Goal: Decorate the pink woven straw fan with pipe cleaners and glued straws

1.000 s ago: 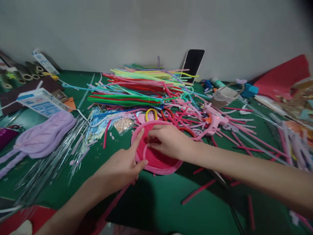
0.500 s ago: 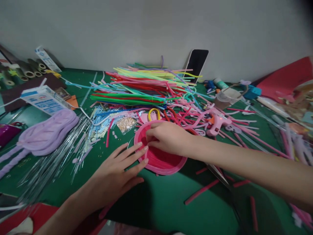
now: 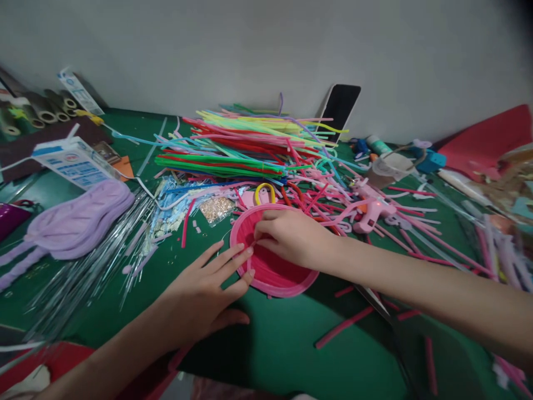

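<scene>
A round, shallow pink basket point(image 3: 283, 290) with a deep red-pink inside sits on the green table. My left hand point(image 3: 216, 289) lies at its left rim, fingers spread and fingertips touching the edge. Over the basket's inside, my right hand point(image 3: 287, 233) has its thumb and fingers pinched together near the left wall. Whatever is between those fingertips is too small or hidden to make out. A thin wire loop shows by the left fingers. Just behind the basket lies a yellow ring-shaped handle point(image 3: 265, 194).
Bundled coloured pipe cleaners point(image 3: 250, 144) lie behind, with a phone point(image 3: 341, 111) leaning on the wall. A pink glue gun point(image 3: 370, 214) rests right. Scissors point(image 3: 375, 303) lie under my right forearm. Purple leaf shapes point(image 3: 79, 222), silver strands point(image 3: 95, 255) and a carton point(image 3: 75, 164) are left.
The view has shifted slightly. Both hands keep nearly the same place at the basket, with the left fingers still spread and the right still pinched.
</scene>
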{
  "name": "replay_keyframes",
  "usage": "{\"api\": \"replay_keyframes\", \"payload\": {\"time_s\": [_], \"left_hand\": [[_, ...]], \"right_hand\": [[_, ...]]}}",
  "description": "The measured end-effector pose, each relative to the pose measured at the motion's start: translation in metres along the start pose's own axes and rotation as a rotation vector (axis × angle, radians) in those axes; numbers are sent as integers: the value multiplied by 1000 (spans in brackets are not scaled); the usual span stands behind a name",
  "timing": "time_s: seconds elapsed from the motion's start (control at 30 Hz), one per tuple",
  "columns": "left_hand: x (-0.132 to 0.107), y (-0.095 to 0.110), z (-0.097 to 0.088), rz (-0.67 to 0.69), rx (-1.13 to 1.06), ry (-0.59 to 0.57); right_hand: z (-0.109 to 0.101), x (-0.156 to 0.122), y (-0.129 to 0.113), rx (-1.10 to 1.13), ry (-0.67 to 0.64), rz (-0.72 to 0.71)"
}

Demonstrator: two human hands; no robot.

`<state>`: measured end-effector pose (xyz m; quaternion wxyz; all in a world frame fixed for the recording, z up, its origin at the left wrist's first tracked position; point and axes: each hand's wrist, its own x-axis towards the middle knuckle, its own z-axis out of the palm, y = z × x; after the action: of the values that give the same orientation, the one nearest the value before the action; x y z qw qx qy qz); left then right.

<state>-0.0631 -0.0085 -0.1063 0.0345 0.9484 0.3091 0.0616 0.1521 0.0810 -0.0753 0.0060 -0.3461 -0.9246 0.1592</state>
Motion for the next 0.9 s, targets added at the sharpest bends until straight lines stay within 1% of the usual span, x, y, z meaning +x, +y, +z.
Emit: {"api": "replay_keyframes", "payload": {"time_s": [0.17,0.33,0.5,0.73,0.9], "left_hand": [[0,1,1,-10,-4,0],[1,1,3,-3,-13,6],[0,2,3,-7,-8,3],[0,0,1,5,-14,-24],[3,-7,0,58,-79,-94]], "right_hand": [[2,-11,-1,-28,-13,17],[3,-23,-5,-94,-5,39],[2,-32,-8,-168,-32,60],[3,-40,-8,-223,-60,38],[3,-41,-11,-244,-79,40]]}}
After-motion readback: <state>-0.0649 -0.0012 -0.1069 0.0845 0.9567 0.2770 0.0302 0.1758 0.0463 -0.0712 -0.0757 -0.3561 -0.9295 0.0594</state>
